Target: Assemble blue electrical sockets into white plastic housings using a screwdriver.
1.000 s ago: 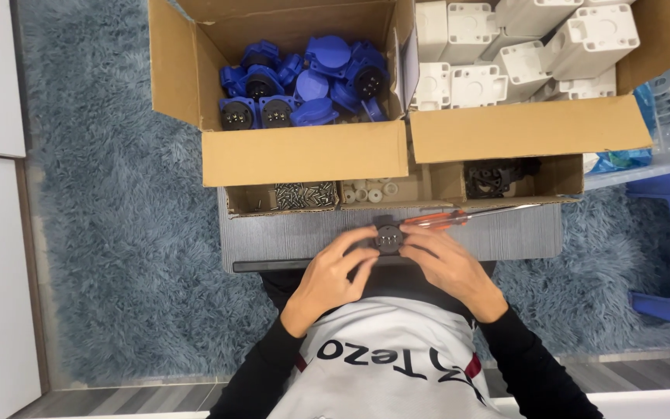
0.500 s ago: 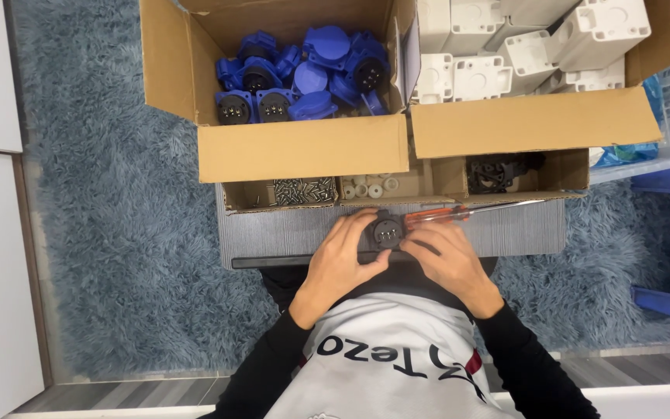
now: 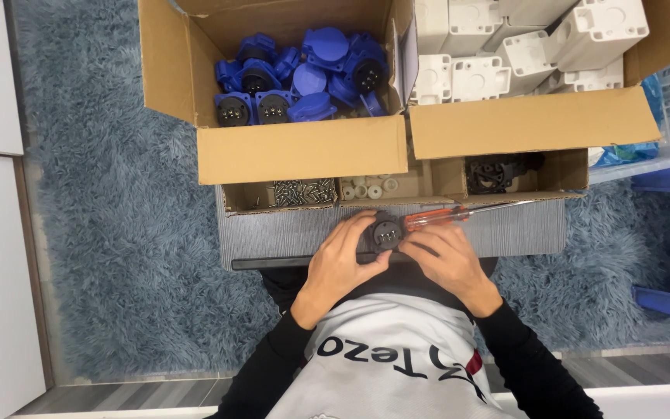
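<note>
We hold a small round black socket insert between our two hands, just above the near edge of the grey ribbed board on our lap. Our left hand curls around its left side, fingers closed on it from above and thumb beneath. Our right hand presses in from the right, fingers bent onto the piece; whether it also grips the screwdriver we cannot tell, though the red see-through handle lies right by its knuckles. The screwdriver's long axis runs left to right, handle nearest the insert, thin metal shaft pointing away to our right, so our right hand is the closer one to it.

The insert looks like hard matt plastic with small pin holes in its face. Beyond the board sits a shallow cardboard tray holding dark screws, pale rings and more black pieces. Behind it stand two open cartons, one of blue plastic sockets, one of white blocky housings. A shaggy blue-grey rug lies underneath.
</note>
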